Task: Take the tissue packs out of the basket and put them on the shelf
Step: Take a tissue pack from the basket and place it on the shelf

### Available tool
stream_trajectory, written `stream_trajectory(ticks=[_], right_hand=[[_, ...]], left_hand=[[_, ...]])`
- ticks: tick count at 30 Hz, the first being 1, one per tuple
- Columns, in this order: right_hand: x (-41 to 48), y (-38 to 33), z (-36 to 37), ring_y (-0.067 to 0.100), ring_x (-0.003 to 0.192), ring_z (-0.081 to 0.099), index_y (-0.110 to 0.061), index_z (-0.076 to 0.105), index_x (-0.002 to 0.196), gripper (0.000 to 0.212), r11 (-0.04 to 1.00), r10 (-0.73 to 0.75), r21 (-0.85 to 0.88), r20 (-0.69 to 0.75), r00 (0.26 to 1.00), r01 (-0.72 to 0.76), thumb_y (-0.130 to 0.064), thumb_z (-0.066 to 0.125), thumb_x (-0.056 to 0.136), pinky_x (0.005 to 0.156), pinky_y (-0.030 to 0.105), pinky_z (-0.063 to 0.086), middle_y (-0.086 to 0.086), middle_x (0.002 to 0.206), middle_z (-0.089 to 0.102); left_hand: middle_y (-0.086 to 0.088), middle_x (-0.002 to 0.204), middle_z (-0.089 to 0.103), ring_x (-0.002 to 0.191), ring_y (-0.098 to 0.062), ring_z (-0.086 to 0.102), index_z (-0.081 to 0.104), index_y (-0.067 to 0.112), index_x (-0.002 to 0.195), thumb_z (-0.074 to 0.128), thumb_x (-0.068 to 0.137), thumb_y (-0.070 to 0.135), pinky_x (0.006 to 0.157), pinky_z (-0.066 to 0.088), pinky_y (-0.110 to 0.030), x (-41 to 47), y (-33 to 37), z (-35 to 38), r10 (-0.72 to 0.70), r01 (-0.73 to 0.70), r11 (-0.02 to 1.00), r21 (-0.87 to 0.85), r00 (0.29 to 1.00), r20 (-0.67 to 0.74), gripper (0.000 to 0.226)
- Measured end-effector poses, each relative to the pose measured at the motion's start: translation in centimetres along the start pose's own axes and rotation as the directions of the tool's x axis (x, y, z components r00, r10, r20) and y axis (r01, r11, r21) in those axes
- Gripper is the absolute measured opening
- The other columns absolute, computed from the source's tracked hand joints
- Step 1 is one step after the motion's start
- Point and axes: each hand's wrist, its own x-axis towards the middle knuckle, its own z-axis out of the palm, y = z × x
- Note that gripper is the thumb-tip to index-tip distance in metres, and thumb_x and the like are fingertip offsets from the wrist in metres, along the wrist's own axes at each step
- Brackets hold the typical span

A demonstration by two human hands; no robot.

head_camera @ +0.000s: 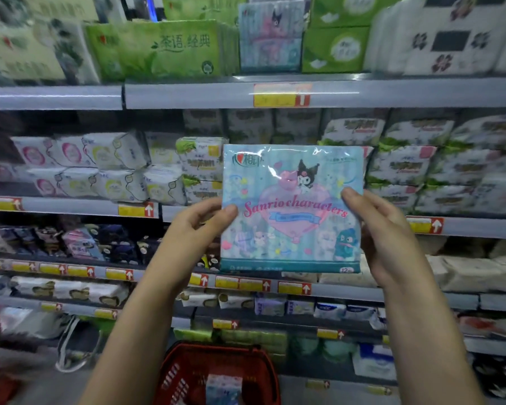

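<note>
While both hands hold one pack up in front of it, the shelf unit (333, 95) fills the whole view: several grey tiers, all stacked with soft packaged goods. Most of it is motion-blurred.

Top tier: large green packs (170, 51) left of centre. Just to their right stands a pale blue cartoon-print pack (270, 39), upright, with more green boxes on its far side. Middle tier: rows of small white packs (114, 165) on the left, green-and-white ones on the right.

A red basket (187, 358) sits low in the view, bottom centre, between the two forearms and well below the held pack. Its rim and slotted wall are visible.

The tissue pack (289, 182) is in the air in front of the middle tiers, upright, front face toward the camera. It is pale blue with a pink heart, cartoon figures and "Sanrio characters" lettering. It touches no shelf and is clear of the basket.

The left hand (199, 226) grips the pack's left edge, thumb on the front face, fingers curled behind. The right hand (383, 232) grips the right edge the same way, thumb on the front near mid-height, fingers hidden behind the pack.

A second pack (224, 387), blue-white and blurred, lies inside the basket near the bottom edge of the view.

Yellow-and-red price tags (281, 95) with white arrows are clipped along the shelf rails; their text is unreadable.
</note>
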Motion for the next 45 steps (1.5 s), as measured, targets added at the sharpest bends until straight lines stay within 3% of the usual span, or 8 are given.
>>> stream_trajectory(ticks=[2, 7, 15, 28, 32, 39, 42, 45], right_hand=[[0.1, -0.1, -0.6, 0.018, 0.082, 0.071, -0.024, 0.07, 0.083, 0.064, 1.0, -0.011, -0.001, -0.03, 0.999, 0.011, -0.065, 0.082, 0.035, 0.077, 0.039, 0.055, 0.002, 0.088, 0.075], [0.3, -0.4, -0.4, 0.017, 0.079, 0.072, -0.022, 0.07, 0.085, 0.064, 0.999, -0.041, 0.022, -0.058, 0.997, 0.042, -0.061, 0.084, 0.035, 0.064, 0.03, 0.059, 0.002, 0.086, 0.075], [2.0, -2.3, 3.3, 0.009, 0.072, 0.07, -0.022, 0.064, 0.09, 0.029, 0.998, -0.056, -0.004, -0.085, 0.995, 0.056, -0.038, 0.068, 0.066, 0.056, 0.021, 0.054, -0.006, 0.077, 0.074], [6.7, -3.4, 3.5, 0.012, 0.078, 0.072, -0.022, 0.062, 0.099, 0.039, 0.996, -0.085, -0.028, -0.071, 0.994, 0.083, -0.039, 0.069, 0.064, 0.061, 0.023, 0.058, -0.003, 0.084, 0.075], [8.8, -4.4, 2.6, 0.007, 0.07, 0.07, -0.025, 0.062, 0.088, 0.026, 0.992, -0.124, -0.032, -0.057, 0.991, 0.122, -0.035, 0.067, 0.066, 0.061, 0.021, 0.057, -0.007, 0.074, 0.074], [12.0, -6.2, 1.2, 0.01, 0.072, 0.071, -0.023, 0.067, 0.087, 0.026, 0.981, -0.191, -0.044, -0.028, 0.981, 0.19, -0.037, 0.067, 0.065, 0.06, 0.023, 0.057, -0.003, 0.08, 0.075], [13.2, -7.3, 0.9, 0.011, 0.074, 0.072, -0.019, 0.066, 0.094, 0.036, 0.973, -0.224, -0.065, 0.003, 0.975, 0.223, -0.04, 0.067, 0.064, 0.062, 0.025, 0.058, -0.001, 0.081, 0.075], [14.5, -8.3, 0.7, 0.014, 0.077, 0.072, -0.02, 0.067, 0.096, 0.042, 0.962, -0.262, -0.08, 0.005, 0.965, 0.261, -0.043, 0.068, 0.061, 0.072, 0.034, 0.057, 0.001, 0.086, 0.075]], left_hand=[[-0.002, 0.098, 0.074, 0.084, -0.018, 0.072, 0.068, 0.016, 0.106, 0.065, 0.081, 0.043, 0.064, 0.055, -0.025, 0.5, 0.1, 0.5, 0.011, -0.011, 1.0, -0.004, 0.999, 0.03, 0.037], [0.002, 0.091, 0.074, 0.078, -0.012, 0.07, 0.068, 0.016, 0.104, 0.06, 0.073, 0.042, 0.057, 0.05, -0.017, 1.4, 0.2, 0.6, 0.032, -0.028, 0.998, -0.06, 0.998, 0.054, 0.042], [0.003, 0.097, 0.075, 0.084, -0.012, 0.072, 0.069, 0.023, 0.1, 0.058, 0.073, 0.045, 0.059, 0.053, -0.017, 4.3, 2.4, -2.8, 0.1, -0.098, 0.995, -0.018, 0.992, 0.079, 0.037], [0.002, 0.1, 0.074, 0.085, -0.014, 0.072, 0.072, 0.03, 0.095, 0.066, 0.077, 0.038, 0.061, 0.054, -0.019, 9.4, 2.7, -3.0, 0.162, -0.158, 0.986, -0.053, 0.983, 0.091, 0.021], [0.004, 0.097, 0.075, 0.082, -0.012, 0.073, 0.071, 0.03, 0.095, 0.072, 0.069, 0.048, 0.058, 0.053, -0.017, 11.2, 3.1, -1.8, 0.166, -0.164, 0.985, -0.053, 0.985, 0.055, 0.031], [0.007, 0.092, 0.076, 0.08, -0.01, 0.072, 0.075, 0.041, 0.086, 0.067, 0.073, 0.045, 0.059, 0.056, -0.02, 14.0, 4.2, 0.4, 0.262, -0.26, 0.962, -0.086, 0.965, 0.004, 0.016], [0.01, 0.089, 0.076, 0.077, -0.007, 0.072, 0.075, 0.042, 0.087, 0.074, 0.058, 0.066, 0.056, 0.055, -0.019, 14.7, 4.8, 1.4, 0.32, -0.322, 0.939, -0.119, 0.947, -0.033, 0.038], [0.007, 0.084, 0.076, 0.073, -0.008, 0.072, 0.073, 0.031, 0.093, 0.073, 0.05, 0.067, 0.055, 0.054, -0.019, 16.1, 5.5, 1.7, 0.367, -0.378, 0.912, -0.16, 0.925, -0.094, 0.056]])
